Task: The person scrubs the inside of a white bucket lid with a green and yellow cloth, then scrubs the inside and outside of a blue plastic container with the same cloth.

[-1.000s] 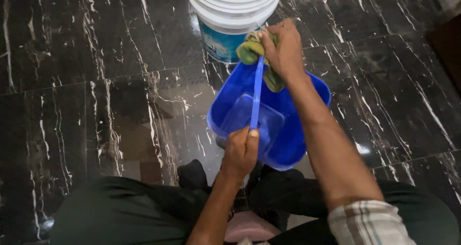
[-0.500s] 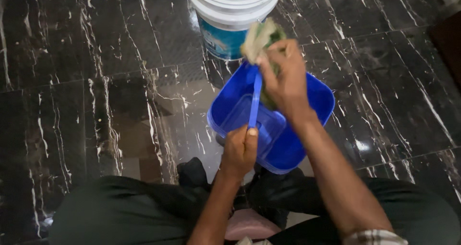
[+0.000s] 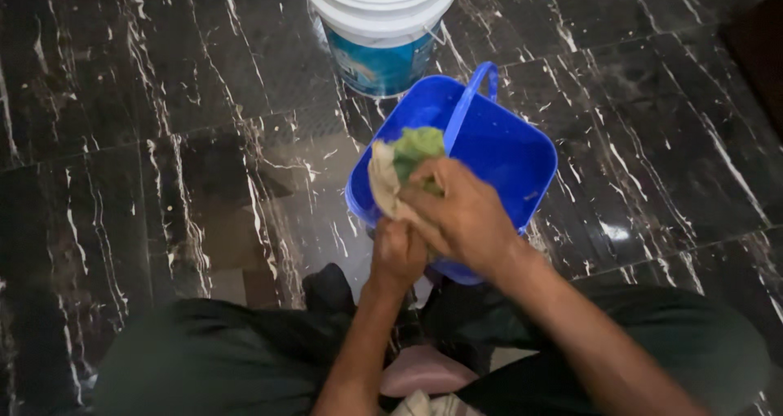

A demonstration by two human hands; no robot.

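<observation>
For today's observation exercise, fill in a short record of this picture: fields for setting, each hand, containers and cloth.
Setting: dark marble floor with white veins, seen from above by a seated person
Right hand: grips a cloth over the near rim of the blue tub
Left hand: at the tub's near rim, under the right hand; what it holds is hidden
Cloth: green and beige, bunched
Blue tub: squarish, its handle raised
White bucket: behind the tub, blue band low on its side
</observation>
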